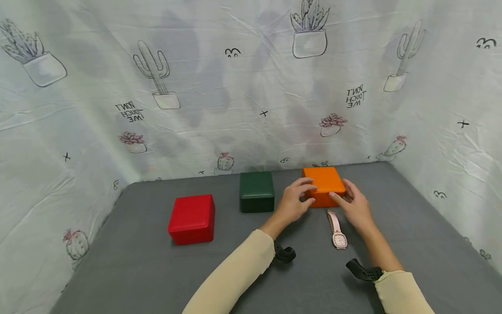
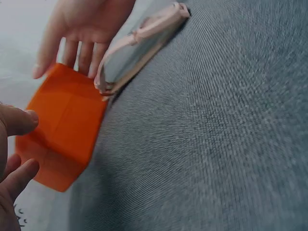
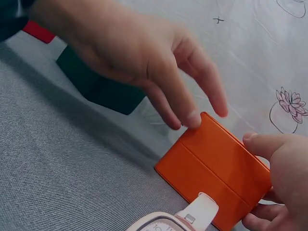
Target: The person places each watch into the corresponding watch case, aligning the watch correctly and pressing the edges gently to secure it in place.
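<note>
A closed orange box stands on the grey table between both hands. At its left side, my left hand has its fingers spread, with fingertips right at the box's left edge and corner. My right hand is at the opposite side, thumb at the lid's front edge and relaxed fingers along the right wall. Just in front of the box lies a pink wristwatch, its square dial nearer me and its strap toward the box. The strap arches up off the cloth in the left wrist view.
A dark green box stands left of the orange one, near the back edge. Farther left and nearer is a red box. A white curtain printed with cacti encloses the back and sides of the table.
</note>
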{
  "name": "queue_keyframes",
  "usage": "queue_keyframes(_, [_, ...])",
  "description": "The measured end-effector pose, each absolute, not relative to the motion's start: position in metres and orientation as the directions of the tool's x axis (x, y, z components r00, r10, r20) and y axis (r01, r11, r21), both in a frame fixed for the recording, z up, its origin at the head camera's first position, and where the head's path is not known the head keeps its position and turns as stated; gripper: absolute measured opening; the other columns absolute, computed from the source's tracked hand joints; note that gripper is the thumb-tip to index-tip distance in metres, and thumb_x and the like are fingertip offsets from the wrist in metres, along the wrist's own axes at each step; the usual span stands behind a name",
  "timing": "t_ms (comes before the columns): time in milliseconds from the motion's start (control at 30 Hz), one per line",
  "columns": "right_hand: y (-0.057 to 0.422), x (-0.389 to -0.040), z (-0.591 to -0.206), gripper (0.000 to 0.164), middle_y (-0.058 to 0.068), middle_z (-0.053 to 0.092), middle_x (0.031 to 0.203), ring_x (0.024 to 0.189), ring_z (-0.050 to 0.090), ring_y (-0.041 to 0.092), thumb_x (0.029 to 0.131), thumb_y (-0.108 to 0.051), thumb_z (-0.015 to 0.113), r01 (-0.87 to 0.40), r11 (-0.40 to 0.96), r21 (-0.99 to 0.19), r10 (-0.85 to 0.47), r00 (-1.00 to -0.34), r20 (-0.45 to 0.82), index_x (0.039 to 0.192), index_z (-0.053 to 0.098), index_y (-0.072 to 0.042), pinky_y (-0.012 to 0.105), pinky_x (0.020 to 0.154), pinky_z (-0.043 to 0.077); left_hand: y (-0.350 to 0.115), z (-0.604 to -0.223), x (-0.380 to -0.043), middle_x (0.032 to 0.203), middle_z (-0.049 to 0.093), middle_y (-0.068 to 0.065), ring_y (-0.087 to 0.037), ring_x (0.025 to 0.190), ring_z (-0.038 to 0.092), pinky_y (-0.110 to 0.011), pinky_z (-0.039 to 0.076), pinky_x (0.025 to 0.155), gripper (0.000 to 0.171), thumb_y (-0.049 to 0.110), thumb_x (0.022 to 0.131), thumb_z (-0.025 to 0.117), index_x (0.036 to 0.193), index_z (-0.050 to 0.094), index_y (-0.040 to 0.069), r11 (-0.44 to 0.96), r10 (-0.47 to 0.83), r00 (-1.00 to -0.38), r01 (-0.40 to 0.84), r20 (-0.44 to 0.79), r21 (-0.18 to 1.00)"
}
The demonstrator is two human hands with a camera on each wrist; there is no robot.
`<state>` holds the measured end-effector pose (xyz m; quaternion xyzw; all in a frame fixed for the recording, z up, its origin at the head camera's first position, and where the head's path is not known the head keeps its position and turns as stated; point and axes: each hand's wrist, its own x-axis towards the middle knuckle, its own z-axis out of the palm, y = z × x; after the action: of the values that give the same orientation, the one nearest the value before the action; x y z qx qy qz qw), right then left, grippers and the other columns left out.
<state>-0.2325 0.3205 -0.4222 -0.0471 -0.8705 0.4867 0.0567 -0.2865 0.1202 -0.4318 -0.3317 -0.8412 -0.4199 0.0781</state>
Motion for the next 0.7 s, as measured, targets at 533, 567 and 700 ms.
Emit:
queue_keyframes(533, [0.326,-0.24,-0.436,0.09,0.023,0.03,0.155,0.138,0.037,0.042,0.09,-0.035,0.067,0.001,0.499,-0.867,0.081,-0.996,0.045,0.155,0.013,-0.007,0.055,0.111,0.034,0.136,-0.441,-0.314,0.161,0.02,-0.006,-0.028,0.142,0.035,-0.047,0.038,0.112,0.088,0.039,0.081,0.077,0.152,0.028,0.023,0.503,0.447,-0.88,0.398,0.162,0.767])
queue_keyframes(567, [0.326,-0.24,-0.437,0.09,0.023,0.03,0.155,0.138,0.038,0.042,0.09,-0.035,0.068,-0.001,0.504,-0.864,0.079,-0.996,0.048,0.155,0.013,-0.007,0.055,0.111,0.035,0.136,-0.441,-0.316,0.162,0.019,-0.005,-0.028,0.143,0.034,-0.048,0.037,0.112,0.089,0.039,0.081,0.077,0.153,0.027,0.024,0.494,0.448,-0.883,0.374,0.139,0.785])
queue_keyframes(700, [0.327,-0.24,-0.439,0.087,0.023,0.032,0.154,0.138,0.039,0.041,0.09,-0.034,0.068,-0.009,0.512,-0.859,0.081,-0.995,0.059,0.155,0.016,-0.006,0.053,0.11,0.036,0.136,-0.444,-0.322,0.163,0.017,-0.001,-0.025,0.143,0.034,-0.045,0.039,0.112,0.089,0.038,0.082,0.077,0.153,0.025,0.027,0.456,0.455,-0.886,0.32,0.092,0.83])
